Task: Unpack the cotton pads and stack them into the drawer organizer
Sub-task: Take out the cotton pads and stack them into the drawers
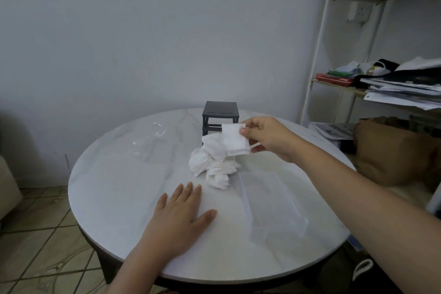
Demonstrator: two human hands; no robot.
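The person's right hand [267, 136] is lifted over the middle of the round white table [114, 188]. Its thumb and fingers are curled in and pinch a small stack of cotton pads [235, 139] by the right edge, so the square pads hang flat and stay together. Just under them lies the pile of cotton pads [212, 164], loose and messy, so they look to be out of their pack already. The empty clear wrapper [149, 143] lies on the far left, well away from the pile. The left hand [179, 217] rests flat on the near side of the table with its fingers straight and holds nothing; it is likely there to steady the person. The clear drawer organizer [244, 198] sits near and to the right, close to the pile, and no pads can be seen in it. That is likely where the held pads should go. A small dark rack [220, 112] stands at the far edge.
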